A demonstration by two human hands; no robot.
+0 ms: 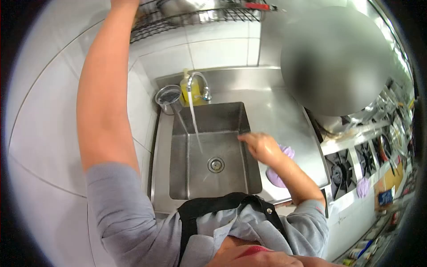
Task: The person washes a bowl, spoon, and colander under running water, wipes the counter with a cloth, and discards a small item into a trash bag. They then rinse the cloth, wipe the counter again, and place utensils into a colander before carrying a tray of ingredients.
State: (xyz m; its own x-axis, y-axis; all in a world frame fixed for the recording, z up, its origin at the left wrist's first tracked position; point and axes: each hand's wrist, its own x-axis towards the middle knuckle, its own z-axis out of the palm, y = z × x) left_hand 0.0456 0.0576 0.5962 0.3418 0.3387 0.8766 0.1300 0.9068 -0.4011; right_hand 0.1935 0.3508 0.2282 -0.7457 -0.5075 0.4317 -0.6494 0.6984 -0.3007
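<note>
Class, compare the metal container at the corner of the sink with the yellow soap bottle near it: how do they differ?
The metal container is silvery grey; the soap bottle looks yellow. The container is wide and round; the bottle is narrower. The container has a broad open top, while the bottle narrows to a small pump-like top.

Both stand upright on the steel surround near the faucet.

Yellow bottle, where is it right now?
Head view: the yellow bottle stands past the sink's far left corner, between the metal container and the faucet.
</note>
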